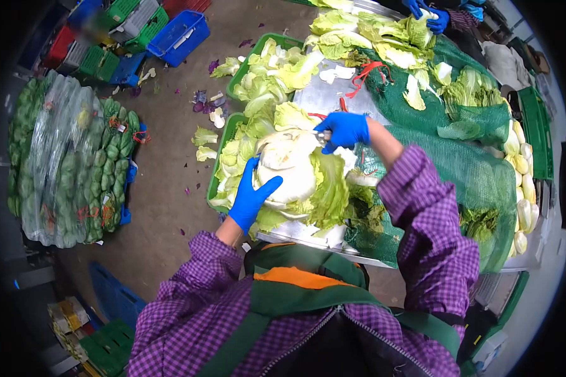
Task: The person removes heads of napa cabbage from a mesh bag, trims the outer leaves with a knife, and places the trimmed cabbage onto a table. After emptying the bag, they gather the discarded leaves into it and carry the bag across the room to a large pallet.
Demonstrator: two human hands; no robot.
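A large Chinese cabbage (286,169), its pale cut base facing up, rests over the green crate at the table's near left. My left hand (251,195), in a blue glove, grips its left side, thumb across the front. At the upper right of the cabbage, my blue-gloved right hand (346,131) is closed on a knife (322,135); only a short metal part shows, and the handle is hidden in the fist. Loose green outer leaves (328,191) hang beside the cabbage on the right.
Green crates (238,85) of trimmed leaves line the table's left edge. Green net sacks (446,166) cover its right side, with trimmed cabbages (522,163) beyond. A co-worker's gloved hands (435,19) hold leaves at the far end. Wrapped netted vegetables (69,163) stand left.
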